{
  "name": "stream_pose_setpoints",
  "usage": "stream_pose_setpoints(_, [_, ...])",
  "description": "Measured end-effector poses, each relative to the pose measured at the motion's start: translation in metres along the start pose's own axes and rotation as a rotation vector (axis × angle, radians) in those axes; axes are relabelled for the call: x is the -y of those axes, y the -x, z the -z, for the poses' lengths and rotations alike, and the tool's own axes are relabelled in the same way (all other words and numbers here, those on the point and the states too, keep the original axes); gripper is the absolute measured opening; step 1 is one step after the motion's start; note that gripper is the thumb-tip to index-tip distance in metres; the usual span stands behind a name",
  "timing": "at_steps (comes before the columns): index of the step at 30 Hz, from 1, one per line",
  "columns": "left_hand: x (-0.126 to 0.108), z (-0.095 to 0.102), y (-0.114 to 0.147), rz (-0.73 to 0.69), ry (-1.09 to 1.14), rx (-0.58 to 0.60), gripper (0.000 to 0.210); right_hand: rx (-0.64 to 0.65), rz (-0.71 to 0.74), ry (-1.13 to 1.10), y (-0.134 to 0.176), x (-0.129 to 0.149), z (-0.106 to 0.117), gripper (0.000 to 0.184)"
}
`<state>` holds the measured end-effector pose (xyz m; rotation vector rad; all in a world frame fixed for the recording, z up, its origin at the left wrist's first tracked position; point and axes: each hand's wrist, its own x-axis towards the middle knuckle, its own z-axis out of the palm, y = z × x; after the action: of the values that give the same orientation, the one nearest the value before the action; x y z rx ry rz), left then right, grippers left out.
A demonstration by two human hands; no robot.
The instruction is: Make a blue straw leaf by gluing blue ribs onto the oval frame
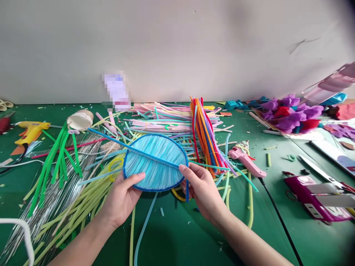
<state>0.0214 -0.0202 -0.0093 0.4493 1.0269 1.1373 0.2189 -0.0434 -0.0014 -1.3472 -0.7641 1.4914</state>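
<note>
Left hand (122, 197) and right hand (205, 189): fingers pinch the blue oval panel (154, 173) at its near left and right edges, above the counter (172, 236). Handling: presumably light, springy and easily dented; grip at the rim. Appearance: streaked pale-blue face, darker edging. The right thumb presses a dark-blue strip (138, 151) lying diagonally across it. Beyond: multicoloured stem bundle (206, 140).
</note>
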Motion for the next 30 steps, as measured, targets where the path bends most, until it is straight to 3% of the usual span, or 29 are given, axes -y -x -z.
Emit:
stream_pose_setpoints(16, [0.0000, -0.0008, 0.0010, 0.026, -0.032, -0.003, 0.070, -0.005, -0.004, -0.007, 0.0025, 0.0038, -0.0014, 0.038])
stream_pose_setpoints(30, [0.0047, -0.0036, 0.0079, 0.080, -0.033, 0.110, 0.072, -0.032, -0.030, -0.036, 0.0043, 0.0018, -0.0034, 0.047])
